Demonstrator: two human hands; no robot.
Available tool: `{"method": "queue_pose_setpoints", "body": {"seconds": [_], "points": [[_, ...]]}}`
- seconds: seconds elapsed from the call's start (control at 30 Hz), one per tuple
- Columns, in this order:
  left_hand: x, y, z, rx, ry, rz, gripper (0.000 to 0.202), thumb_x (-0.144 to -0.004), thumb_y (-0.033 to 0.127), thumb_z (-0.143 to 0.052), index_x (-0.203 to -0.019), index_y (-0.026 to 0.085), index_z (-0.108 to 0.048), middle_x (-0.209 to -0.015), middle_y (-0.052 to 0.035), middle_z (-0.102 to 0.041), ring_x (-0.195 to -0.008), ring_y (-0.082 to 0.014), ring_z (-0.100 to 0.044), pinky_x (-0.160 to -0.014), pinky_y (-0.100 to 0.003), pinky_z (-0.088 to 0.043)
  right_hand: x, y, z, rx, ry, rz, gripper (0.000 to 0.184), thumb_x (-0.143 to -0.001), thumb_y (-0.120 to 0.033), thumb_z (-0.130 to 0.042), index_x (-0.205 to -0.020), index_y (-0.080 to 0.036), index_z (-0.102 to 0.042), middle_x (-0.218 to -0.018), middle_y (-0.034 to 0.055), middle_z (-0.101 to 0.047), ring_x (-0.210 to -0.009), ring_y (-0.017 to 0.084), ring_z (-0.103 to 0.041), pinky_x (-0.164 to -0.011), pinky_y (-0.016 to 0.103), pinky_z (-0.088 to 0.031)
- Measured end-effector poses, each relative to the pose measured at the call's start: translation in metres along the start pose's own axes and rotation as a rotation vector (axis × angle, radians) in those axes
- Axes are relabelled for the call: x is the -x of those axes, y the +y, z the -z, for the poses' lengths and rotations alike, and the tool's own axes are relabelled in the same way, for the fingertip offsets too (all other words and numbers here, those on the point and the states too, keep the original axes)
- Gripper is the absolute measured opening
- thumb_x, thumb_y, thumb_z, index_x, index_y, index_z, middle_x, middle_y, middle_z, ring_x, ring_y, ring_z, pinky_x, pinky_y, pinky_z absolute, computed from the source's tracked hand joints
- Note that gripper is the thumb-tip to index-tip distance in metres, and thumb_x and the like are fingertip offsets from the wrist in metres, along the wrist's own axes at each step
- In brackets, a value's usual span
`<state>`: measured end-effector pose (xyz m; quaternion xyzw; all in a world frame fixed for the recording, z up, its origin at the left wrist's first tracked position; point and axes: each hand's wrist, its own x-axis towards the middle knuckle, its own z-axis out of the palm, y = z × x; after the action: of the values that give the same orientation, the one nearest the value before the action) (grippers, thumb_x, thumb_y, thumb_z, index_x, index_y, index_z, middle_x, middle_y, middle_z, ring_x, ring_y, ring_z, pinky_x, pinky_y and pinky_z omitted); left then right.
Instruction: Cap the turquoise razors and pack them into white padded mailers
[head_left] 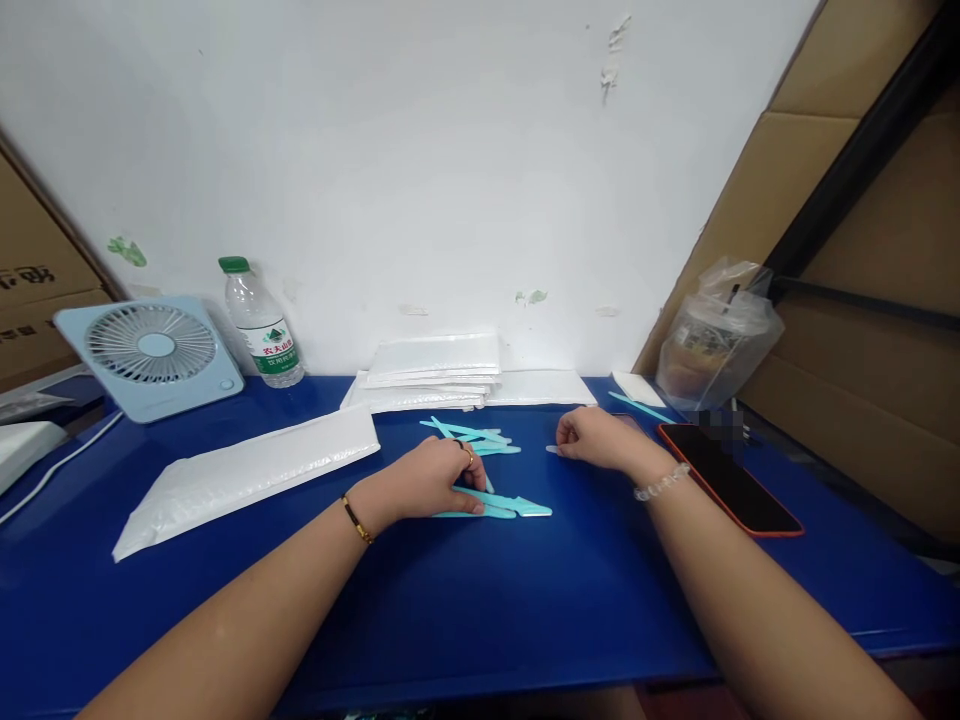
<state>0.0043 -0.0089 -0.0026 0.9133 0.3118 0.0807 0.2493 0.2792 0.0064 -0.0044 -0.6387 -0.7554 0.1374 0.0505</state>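
Observation:
Turquoise eyebrow razors lie on the blue table in the middle of the head view. My left hand (435,480) has its thumb on the handle of one eyebrow razor (499,509), its fingers curled over it. The razor's blade end points right, and another handle lies against it. Just behind that hand rests a loose, crossed pile of eyebrow razors (469,436). To the right of the pile, my right hand (592,438) is closed low over the table, fingertips together. A small pale tip shows at its fingers; whether it is a nail or a held thing is unclear.
White padded mailers (435,360) are stacked against the wall, with another mailer (255,475) at left. A fan (156,345) and a water bottle (262,325) stand back left. A phone (727,480), a bagged drink cup (705,345) and a single turquoise razor (641,405) are at right.

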Motion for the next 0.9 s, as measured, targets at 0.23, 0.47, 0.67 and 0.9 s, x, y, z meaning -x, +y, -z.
{"method": "queue_pose_setpoints", "body": {"seconds": [0.23, 0.47, 0.67, 0.9], "points": [[-0.003, -0.010, -0.005, 0.116, 0.014, 0.106, 0.024, -0.076, 0.043, -0.059, -0.080, 0.020, -0.067, -0.070, 0.0004, -0.062, -0.060, -0.0126, -0.051, -0.052, -0.023, -0.033, -0.004, 0.000, -0.007, -0.286, 0.093, 0.168, 0.006, -0.072, -0.023, -0.060, -0.077, -0.019, -0.061, -0.067, 0.0014, -0.063, -0.059, 0.015, -0.058, -0.055, 0.025, -0.043], [-0.007, -0.025, -0.001, 0.343, 0.279, 0.228, 0.034, -0.076, 0.051, -0.055, -0.081, 0.018, -0.061, -0.070, 0.0000, -0.060, -0.062, -0.0131, -0.052, -0.055, -0.023, -0.037, -0.002, -0.015, 0.000, -1.103, 0.166, 0.148, 0.024, -0.072, -0.035, -0.066, -0.083, -0.020, -0.050, -0.073, 0.0016, -0.066, -0.072, 0.018, -0.067, -0.060, 0.025, -0.051], [-0.007, -0.029, 0.003, 0.414, 0.339, 0.267, 0.036, -0.076, 0.052, -0.056, -0.080, 0.017, -0.059, -0.066, 0.0009, -0.055, -0.059, -0.0113, -0.046, -0.053, -0.023, -0.034, -0.003, -0.026, -0.006, -1.217, 0.216, 0.171, 0.023, -0.073, -0.036, -0.067, -0.080, -0.019, -0.054, -0.076, 0.0031, -0.067, -0.071, 0.016, -0.066, -0.056, 0.022, -0.046], [-0.006, -0.024, 0.007, 0.332, 0.386, 0.237, 0.039, -0.084, 0.050, -0.040, -0.077, 0.018, -0.061, -0.079, -0.0014, -0.060, -0.072, -0.0159, -0.052, -0.066, -0.027, -0.039, -0.005, -0.024, -0.006, -1.179, 0.382, 0.223, 0.017, -0.075, -0.033, -0.066, -0.080, -0.018, -0.060, -0.067, -0.0005, -0.061, -0.062, 0.011, -0.057, -0.057, 0.023, -0.042]]}}
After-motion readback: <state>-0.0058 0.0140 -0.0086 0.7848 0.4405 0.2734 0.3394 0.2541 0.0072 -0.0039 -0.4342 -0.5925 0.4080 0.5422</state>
